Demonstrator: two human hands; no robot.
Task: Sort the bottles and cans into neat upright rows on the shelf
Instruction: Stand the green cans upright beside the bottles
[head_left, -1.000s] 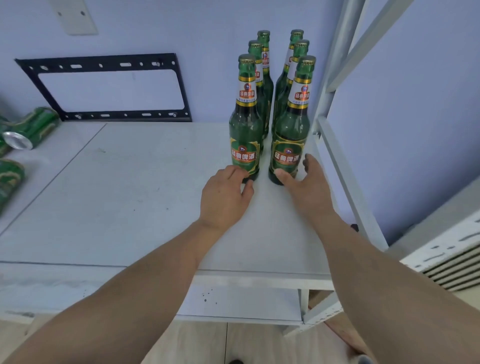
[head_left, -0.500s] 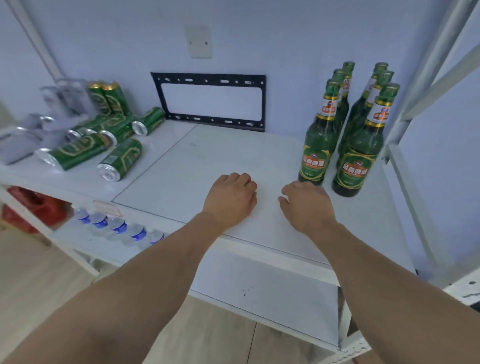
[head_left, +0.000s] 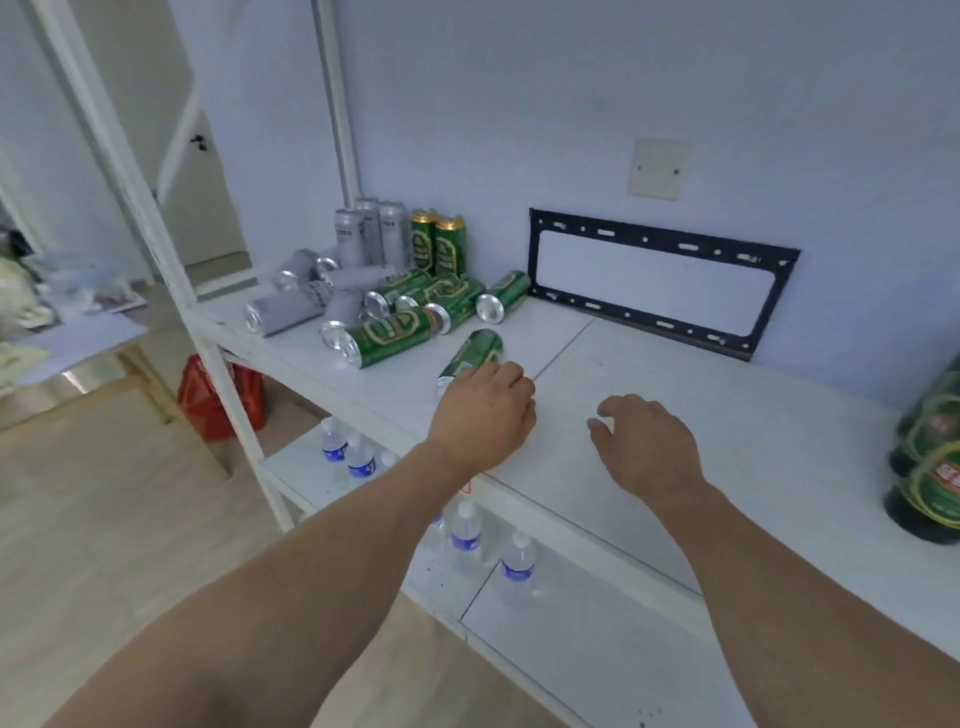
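green aluminium beer can (head_left: 475, 353) lies on its side on the white shelf board (head_left: 649, 415), near the front edge, its near end hidden behind the person's left hand (head_left: 485, 415). that hand reaches palm down over the can with fingers curled; whether they touch or grip it cannot be told from this angle. the right hand (head_left: 647, 447) hovers palm down over bare board just beside the left, fingers loosely spread and holding nothing.

beyond the lone can, a jumble of green cans (head_left: 415, 312) lies toppled on the board, shiny ends pointing forward, mixed with fallen silver-grey cans (head_left: 291, 312) to their left. at the back, against the pale blue wall (head_left: 519, 104), two green cans with gold tops (head_left: 439, 241) stand upright beside three upright silver-grey cans (head_left: 369, 231).

a black metal mounting frame (head_left: 660, 286) leans against the wall behind the middle of the board, below a cream wall plate (head_left: 660, 169). dark green glass beer bottles (head_left: 930, 457) stand upright at the far right edge of view, well apart from the cans. clear plastic water bottles with blue labels (head_left: 467, 535) stand on the lower shelf. a red bag (head_left: 208, 389) sits on the wooden floor behind the white shelf upright (head_left: 156, 208).
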